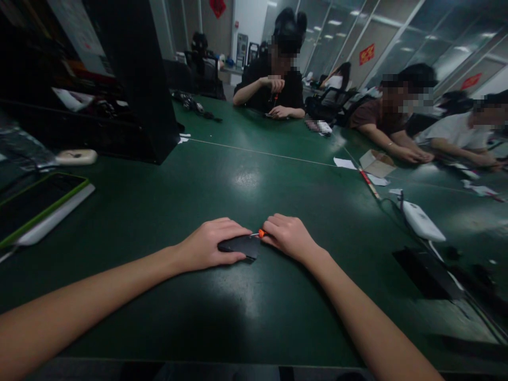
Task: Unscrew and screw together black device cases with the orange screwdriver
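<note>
At centre, on the dark green bench (246,328), one flat black device (240,246) lies under the person's two bare hands. Left hand (210,244): palm down, fingers closed over the device's left part, pressing it to the bench. Right hand (289,236): curled shut around one small screwdriver with an orange collar (261,233), its thin metal tip reaching to the device's upper right corner; whether the tip touches cannot be told.

Containers: one small open cardboard box (377,163) stands far right near a co-worker's hands; its contents do not show. One green-edged tray (37,203) sits at the left margin, holding a dark flat panel.

Other items, counted: one white oblong power unit (421,221) with a cable, right of the hands; one black flat slab (424,272) just in front of it; one red-handled tool (369,182) beside the box; several white paper scraps (344,163) about the box; one cream-coloured mouse-like object (76,156) at left.

Three co-workers sit along the far and right edges; the middle one (273,84) holds an orange-handled tool upright.
</note>
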Motion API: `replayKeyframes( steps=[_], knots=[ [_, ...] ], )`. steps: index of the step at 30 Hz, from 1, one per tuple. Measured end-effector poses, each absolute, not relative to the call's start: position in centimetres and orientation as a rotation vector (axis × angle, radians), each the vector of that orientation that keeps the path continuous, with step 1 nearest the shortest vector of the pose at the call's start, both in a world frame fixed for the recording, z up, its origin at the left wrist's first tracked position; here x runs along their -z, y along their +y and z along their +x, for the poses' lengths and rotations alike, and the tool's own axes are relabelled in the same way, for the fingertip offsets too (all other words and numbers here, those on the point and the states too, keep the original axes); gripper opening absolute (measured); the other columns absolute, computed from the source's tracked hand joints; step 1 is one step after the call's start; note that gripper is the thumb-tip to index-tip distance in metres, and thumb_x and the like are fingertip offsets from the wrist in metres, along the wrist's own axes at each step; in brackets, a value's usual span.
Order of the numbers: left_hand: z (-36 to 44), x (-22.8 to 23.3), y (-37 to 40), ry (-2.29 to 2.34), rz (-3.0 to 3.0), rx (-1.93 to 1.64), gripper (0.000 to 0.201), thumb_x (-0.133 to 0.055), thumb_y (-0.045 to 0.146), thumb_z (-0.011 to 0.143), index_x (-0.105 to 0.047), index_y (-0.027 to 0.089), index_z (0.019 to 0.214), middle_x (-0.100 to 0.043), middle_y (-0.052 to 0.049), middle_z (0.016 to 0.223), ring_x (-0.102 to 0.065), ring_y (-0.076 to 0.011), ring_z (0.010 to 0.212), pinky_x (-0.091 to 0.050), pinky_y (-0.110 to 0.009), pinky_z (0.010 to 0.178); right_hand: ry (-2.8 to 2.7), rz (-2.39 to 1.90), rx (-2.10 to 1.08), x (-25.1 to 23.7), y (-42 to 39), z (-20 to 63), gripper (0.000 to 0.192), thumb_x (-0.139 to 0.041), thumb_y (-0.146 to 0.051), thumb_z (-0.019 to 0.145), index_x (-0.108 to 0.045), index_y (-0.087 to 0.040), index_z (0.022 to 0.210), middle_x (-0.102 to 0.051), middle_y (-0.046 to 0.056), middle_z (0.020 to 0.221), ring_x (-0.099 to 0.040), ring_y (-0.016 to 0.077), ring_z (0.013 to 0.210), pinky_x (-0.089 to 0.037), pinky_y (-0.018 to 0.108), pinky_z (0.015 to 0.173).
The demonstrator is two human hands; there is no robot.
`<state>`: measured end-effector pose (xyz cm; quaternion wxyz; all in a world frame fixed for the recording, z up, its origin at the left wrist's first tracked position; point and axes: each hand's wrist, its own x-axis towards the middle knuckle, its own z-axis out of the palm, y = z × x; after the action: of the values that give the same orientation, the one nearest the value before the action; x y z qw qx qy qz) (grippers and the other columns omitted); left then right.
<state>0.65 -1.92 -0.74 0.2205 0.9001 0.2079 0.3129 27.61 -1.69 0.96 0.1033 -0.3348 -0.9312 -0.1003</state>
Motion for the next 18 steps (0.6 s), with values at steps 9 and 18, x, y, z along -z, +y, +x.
replayKeyframes(
  steps=[9, 18],
  knots=[
    [0.3, 0.6, -1.8, 0.559, 2.444, -0.922, 0.044, -0.069, 0.036, 0.094, -0.063, 0.016, 0.133, -0.074, -0.012, 0.115, -0.069, -0.025, 0.103, -0.055, -0.039, 0.091, -2.734, -1.057, -0.022, -0.4, -2.4, 26.3, 0.027, -0.045, -0.035, 0.104, -0.059, -0.018, 0.088, -0.066, 0.003, 0.08, -0.056, 0.0142, 0.069, -0.032, 0.026, 0.063],
    [0.3, 0.6, -1.7, 0.504, 2.432, -0.953, 0.04, -0.063, 0.022, 0.096, -0.063, 0.015, 0.135, -0.074, -0.013, 0.117, -0.07, -0.0244, 0.104, -0.056, -0.038, 0.092, -2.733, -1.099, -0.152, -0.4, -2.2, 26.4, 0.023, -0.047, -0.032, 0.102, -0.059, -0.018, 0.089, -0.066, 0.003, 0.08, -0.06, 0.0151, 0.072, -0.036, 0.025, 0.066]
  ],
)
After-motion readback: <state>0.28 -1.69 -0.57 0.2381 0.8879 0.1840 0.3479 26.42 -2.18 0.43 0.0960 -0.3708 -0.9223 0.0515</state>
